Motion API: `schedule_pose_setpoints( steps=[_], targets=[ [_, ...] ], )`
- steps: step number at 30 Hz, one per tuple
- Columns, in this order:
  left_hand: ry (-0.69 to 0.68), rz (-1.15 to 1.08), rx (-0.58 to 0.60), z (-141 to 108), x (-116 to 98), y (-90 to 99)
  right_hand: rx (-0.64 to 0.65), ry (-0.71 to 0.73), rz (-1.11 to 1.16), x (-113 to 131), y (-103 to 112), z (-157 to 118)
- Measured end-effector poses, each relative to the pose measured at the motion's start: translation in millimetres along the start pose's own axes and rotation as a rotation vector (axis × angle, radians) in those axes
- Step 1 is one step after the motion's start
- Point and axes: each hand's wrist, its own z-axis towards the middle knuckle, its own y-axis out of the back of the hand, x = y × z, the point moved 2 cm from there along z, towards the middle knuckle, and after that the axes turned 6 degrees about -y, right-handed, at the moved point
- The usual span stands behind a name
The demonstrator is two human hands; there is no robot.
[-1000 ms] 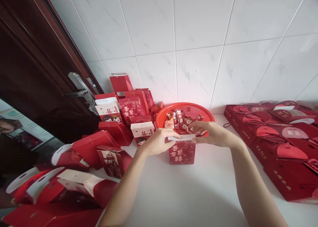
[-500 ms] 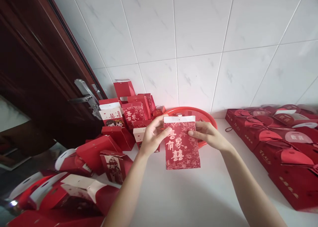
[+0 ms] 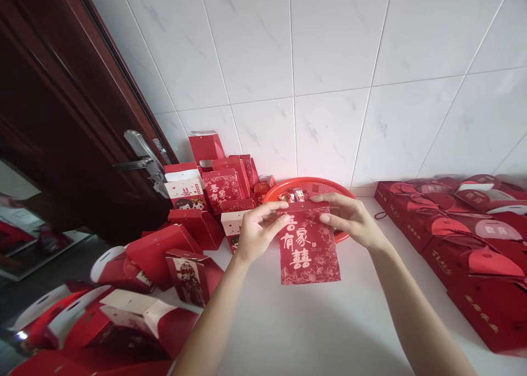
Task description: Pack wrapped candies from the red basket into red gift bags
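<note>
A red paper gift box [image 3: 309,250] with white Chinese characters and a floral print is held up over the white tabletop. My left hand [image 3: 258,229] pinches its upper left corner, thumb on the front. At the upper right corner my right hand [image 3: 349,217] grips it the same way, fingers behind the top edge. The box's back is hidden. Just behind it stands an orange-red plastic basket [image 3: 325,183] with wrapped sweets [image 3: 297,195] inside, partly covered by the box and my hands.
Several red and white gift boxes [image 3: 191,228] crowd the left side, some upright with open tops. A row of dark red boxes with bows [image 3: 444,255] lines the right. A tiled wall [image 3: 329,46] rises behind; a brown door [image 3: 61,90] with a metal handle [image 3: 144,162] is at left.
The box's white top flap has gone out of sight, and a red top edge shows instead. Both hands and the box have shifted slightly right and down; sweets in the basket show more.
</note>
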Motion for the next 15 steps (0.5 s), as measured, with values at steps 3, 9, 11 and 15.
schedule_pose_setpoints(
  steps=[3, 9, 11, 15],
  targets=[
    [-0.003, 0.003, -0.015, -1.3, 0.0, -1.8, -0.113, 0.046, -0.068, 2.1, -0.1, 1.0],
    [-0.041, 0.023, -0.022, -2.4, -3.0, -5.9, -0.111, -0.047, 0.000, 2.7, -3.9, 1.5],
    [-0.061, 0.015, -0.013, -2.2, -3.0, -6.2, -0.110, -0.041, -0.024, 4.6, -4.0, 0.6],
    [-0.096, -0.021, -0.016, -1.6, -1.8, -6.3, -0.127, -0.021, -0.039, 9.1, -4.5, -1.5]
  ],
)
